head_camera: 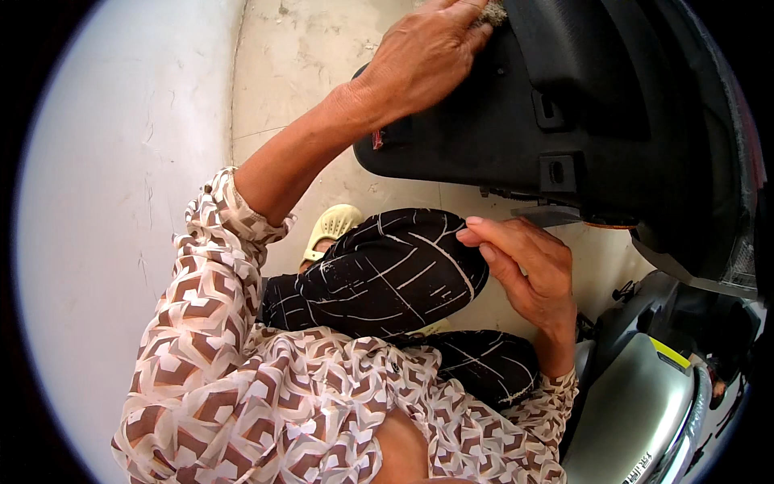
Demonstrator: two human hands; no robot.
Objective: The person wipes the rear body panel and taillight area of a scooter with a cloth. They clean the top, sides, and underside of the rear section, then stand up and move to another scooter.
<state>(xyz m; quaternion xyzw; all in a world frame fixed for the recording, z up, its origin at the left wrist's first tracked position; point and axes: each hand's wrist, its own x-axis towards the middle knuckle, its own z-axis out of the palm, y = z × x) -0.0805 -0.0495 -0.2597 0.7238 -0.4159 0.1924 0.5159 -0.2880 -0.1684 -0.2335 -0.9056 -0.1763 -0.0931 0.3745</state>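
Note:
My left hand (pixel 426 57) reaches to the top of the picture and presses a tan, rough-looking cloth or pad (pixel 493 13) against a large black moulded plastic panel (pixel 459 145). Most of that pad lies under the fingers or beyond the top edge. Two slotted brackets (pixel 557 172) stand out on the panel, which looks like part of a scooter's body. My right hand (pixel 532 260) hangs loosely curled beside my knee, below the panel. It holds nothing, and a gap shows between thumb and fingers.
A pale wall (pixel 121 181) rises along the left. Beneath me is a stained beige tiled floor (pixel 296 60), with my yellow clog (pixel 335 224) on it. At lower right stands a silver-green scooter body (pixel 635 411) with a yellow strip and writing.

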